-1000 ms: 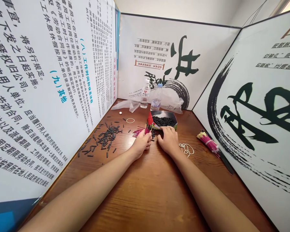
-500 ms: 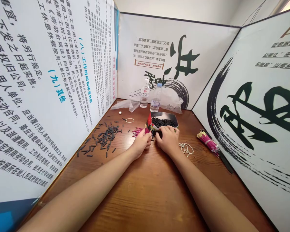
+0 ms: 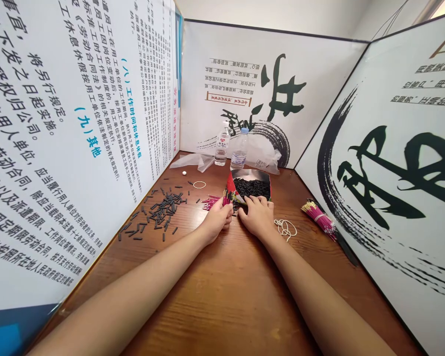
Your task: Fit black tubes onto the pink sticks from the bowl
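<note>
My left hand [image 3: 218,218] is closed round a bunch of thin pink wires [image 3: 212,201] whose ends fan out to the left on the wooden table [image 3: 222,291]. My right hand [image 3: 258,213] rests just right of it with fingers curled at the near edge of a small open box [image 3: 250,184] full of short black tubes. What the right fingertips pinch is too small to name. The two hands almost touch.
Loose black tubes [image 3: 158,211] lie scattered left of my hands. White rubber bands [image 3: 286,227] and a tied pink wire bundle [image 3: 319,217] lie to the right. Two water bottles [image 3: 231,146], plastic bags and one rubber band [image 3: 199,184] sit behind. Printed panels wall in three sides.
My right hand shifted slightly left, toward my left hand, at the box's near edge. The box moved a little with it. My left hand kept its grip on the wires.
</note>
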